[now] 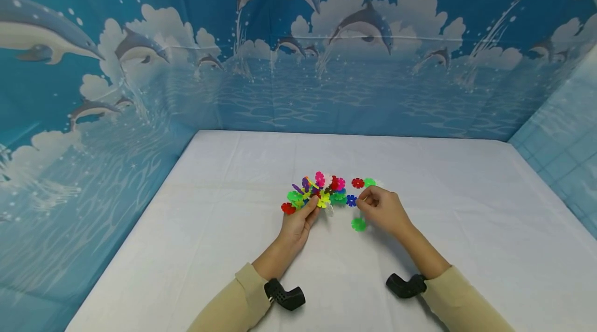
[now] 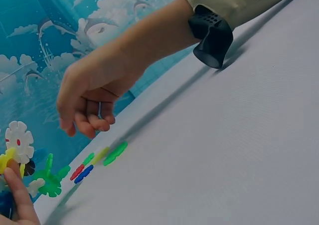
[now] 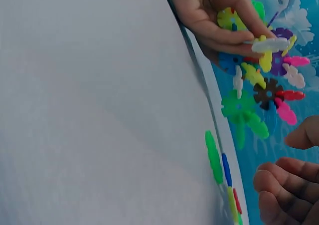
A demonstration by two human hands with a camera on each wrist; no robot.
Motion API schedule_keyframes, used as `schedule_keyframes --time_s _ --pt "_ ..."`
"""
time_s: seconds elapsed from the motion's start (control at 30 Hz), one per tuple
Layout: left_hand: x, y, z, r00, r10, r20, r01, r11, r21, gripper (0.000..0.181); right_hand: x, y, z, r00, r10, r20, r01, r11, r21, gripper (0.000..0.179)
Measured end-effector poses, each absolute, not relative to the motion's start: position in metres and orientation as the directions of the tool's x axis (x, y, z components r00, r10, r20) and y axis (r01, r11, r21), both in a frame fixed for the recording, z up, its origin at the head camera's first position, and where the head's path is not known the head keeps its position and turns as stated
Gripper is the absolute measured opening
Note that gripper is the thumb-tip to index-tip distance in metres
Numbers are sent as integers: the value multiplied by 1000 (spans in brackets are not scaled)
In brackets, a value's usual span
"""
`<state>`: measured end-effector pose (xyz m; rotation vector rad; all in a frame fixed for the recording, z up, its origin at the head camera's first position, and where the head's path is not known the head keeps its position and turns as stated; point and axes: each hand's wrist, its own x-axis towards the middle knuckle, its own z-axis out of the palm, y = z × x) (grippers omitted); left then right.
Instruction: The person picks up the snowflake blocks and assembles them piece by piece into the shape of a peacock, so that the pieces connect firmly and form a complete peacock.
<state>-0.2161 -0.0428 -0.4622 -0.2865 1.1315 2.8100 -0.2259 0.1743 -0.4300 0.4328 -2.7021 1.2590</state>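
Note:
My left hand (image 1: pixel 296 226) holds a cluster of interlocked snowflake discs (image 1: pixel 337 184) in many colours, gripped between thumb and fingers. The cluster is up off the table, with discs sticking out at varied angles. To its right, my right hand (image 1: pixel 386 212) hovers over a few loose discs. Its fingers are loosely bent, with thumb and fingers apart and nothing between them in the right wrist view. Around it on the table lie a red disc (image 1: pixel 357 183), a blue disc (image 1: pixel 352 200) and a green disc (image 1: pixel 358 224). A yellow disc (image 2: pixel 100 156) is mostly hidden by that hand in the head view.
A white cloth covers the table (image 1: pixel 210 192). Blue curtains (image 1: pixel 298 94) printed with dolphins stand along its back and sides. Each wrist wears a black camera mount, such as the right one (image 1: pixel 406 286), close above the cloth.

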Motion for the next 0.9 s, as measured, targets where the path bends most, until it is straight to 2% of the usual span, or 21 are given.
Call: schedule_keyframes --time_s 0.2,0.5,0.9 --pt "-216 -43 -463 -976 23 -215 -166 -718 676 11 -234 190 -437 -968 -208 142 -244 627 -740 15" --pt "-217 -43 -463 -976 29 -214 -170 -713 680 10 -232 189 -439 -927 -365 -81 -209 686 -697 31" --pt "-215 -42 -462 -975 20 -222 -170 -714 679 23 -224 179 -435 -897 -428 -111 -217 644 -734 29"
